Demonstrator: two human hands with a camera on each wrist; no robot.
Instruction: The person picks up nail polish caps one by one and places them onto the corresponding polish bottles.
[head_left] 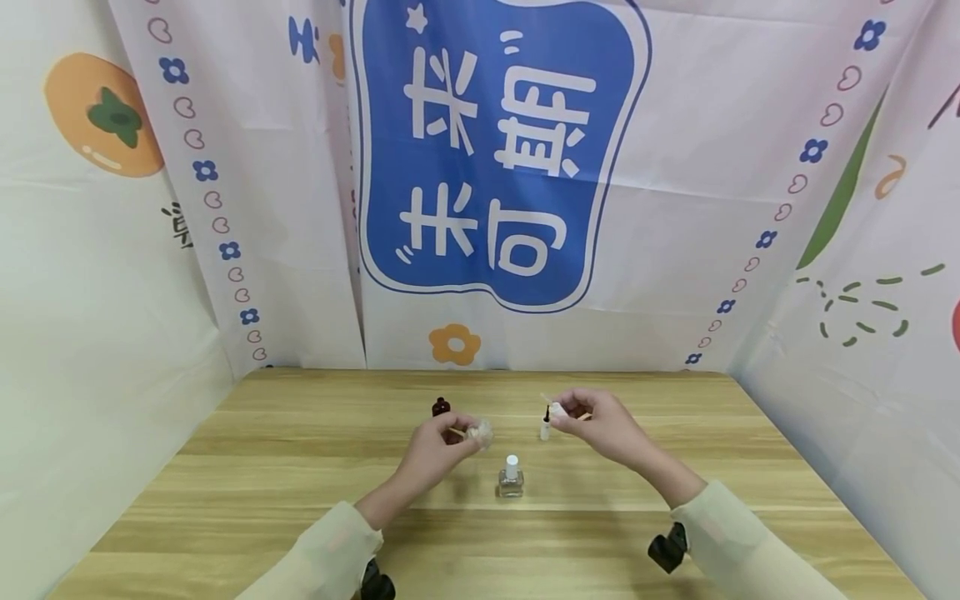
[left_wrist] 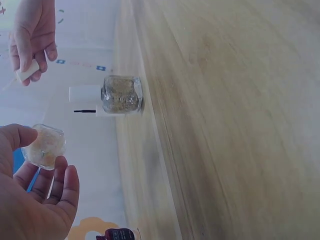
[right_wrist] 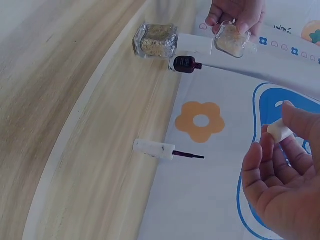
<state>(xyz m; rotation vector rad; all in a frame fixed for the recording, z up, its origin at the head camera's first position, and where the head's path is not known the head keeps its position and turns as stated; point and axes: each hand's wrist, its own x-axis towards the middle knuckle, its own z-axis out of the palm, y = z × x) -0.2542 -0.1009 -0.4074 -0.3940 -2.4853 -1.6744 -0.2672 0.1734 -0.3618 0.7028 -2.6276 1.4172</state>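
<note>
My left hand (head_left: 442, 442) pinches a clear glass nail polish bottle (left_wrist: 46, 146) with pale flakes inside, held above the table and tilted. In my right hand (head_left: 600, 423) is a white nail polish cap (right_wrist: 278, 131), gripped between thumb and fingers; a thin pale brush sticks out of it toward the left in the head view. Just below that hand, another white cap (right_wrist: 152, 149) stands on the table with its dark brush pointing up. Behind my left hand is a dark red polish bottle (head_left: 441, 407) without a cap, partly hidden by the hand.
A capped bottle of glittery polish (head_left: 512, 482) stands on the wooden table (head_left: 585, 550) between my forearms, nearer to me. Printed white cloth (head_left: 675, 250) hangs behind the table and along both sides.
</note>
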